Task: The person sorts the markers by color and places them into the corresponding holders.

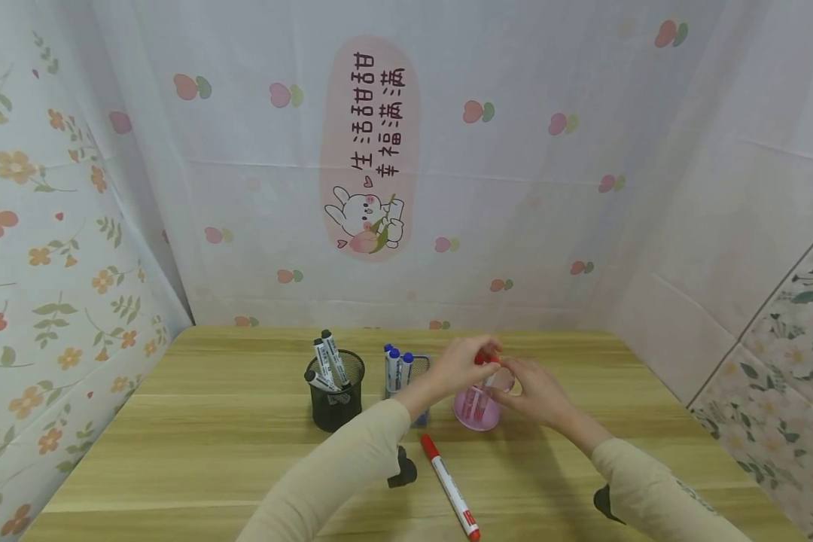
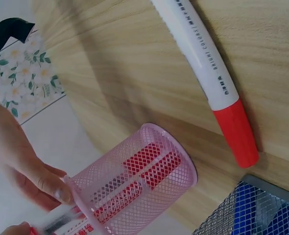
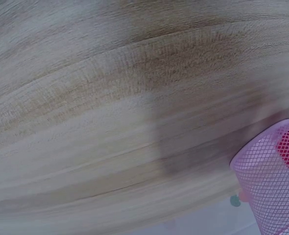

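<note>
A pink mesh pen cup (image 1: 476, 423) stands on the table with red-and-white markers inside, seen through its wall in the left wrist view. Above its opening, my left hand (image 1: 462, 364) pinches the red end of a marker (image 2: 61, 221) whose white body reaches into the cup. At the cup's rim, my right hand (image 1: 534, 391) holds on with thumb and fingers spread across it. Only part of the pen cup (image 3: 267, 181) appears in the right wrist view, without the hand. A red-capped marker (image 1: 452, 488) lies on the table in front.
To the left, a black mesh pen cup (image 1: 336, 414) holds several black-capped markers. Between the two cups, a mesh holder (image 1: 420, 366) contains blue-capped markers (image 1: 394, 369), partly behind my left forearm. A patterned curtain (image 1: 515, 226) hangs behind the wooden table (image 1: 196, 436).
</note>
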Motion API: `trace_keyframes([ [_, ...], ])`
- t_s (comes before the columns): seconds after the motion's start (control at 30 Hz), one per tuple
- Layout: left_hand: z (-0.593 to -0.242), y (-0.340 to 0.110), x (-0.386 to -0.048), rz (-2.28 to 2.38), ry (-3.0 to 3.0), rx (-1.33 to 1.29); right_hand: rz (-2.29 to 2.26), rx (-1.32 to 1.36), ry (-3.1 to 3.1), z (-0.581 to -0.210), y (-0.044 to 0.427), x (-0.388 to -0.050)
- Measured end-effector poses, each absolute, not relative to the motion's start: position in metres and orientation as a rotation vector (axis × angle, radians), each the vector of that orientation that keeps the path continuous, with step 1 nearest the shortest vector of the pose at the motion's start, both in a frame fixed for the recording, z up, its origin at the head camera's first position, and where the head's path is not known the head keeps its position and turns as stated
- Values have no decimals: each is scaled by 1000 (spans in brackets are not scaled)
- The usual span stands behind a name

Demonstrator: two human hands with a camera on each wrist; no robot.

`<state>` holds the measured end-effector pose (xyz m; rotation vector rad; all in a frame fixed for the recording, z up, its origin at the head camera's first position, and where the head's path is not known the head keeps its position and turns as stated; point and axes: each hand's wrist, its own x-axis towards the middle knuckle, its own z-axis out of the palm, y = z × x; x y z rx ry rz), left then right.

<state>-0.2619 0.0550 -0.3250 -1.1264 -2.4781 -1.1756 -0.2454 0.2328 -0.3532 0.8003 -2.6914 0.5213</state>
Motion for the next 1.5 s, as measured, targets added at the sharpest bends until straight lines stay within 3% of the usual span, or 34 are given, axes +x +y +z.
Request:
trace_keyframes([
  [0.63,-316,47,-251,-1041,-2363,-1158,512,808,-2682,-354,233,-245],
  [0.97,-307,30,-230,-996,-2168,-1363,511,835,-2670,-354,234,-245],
  [1.23,-320,24,-209,-903,-2093,-1560,500,853,-2664,-355,236,-246],
  [1.5,-342,12,-190,-509,-2049,-1692,519,838,-2621,-357,234,-245],
])
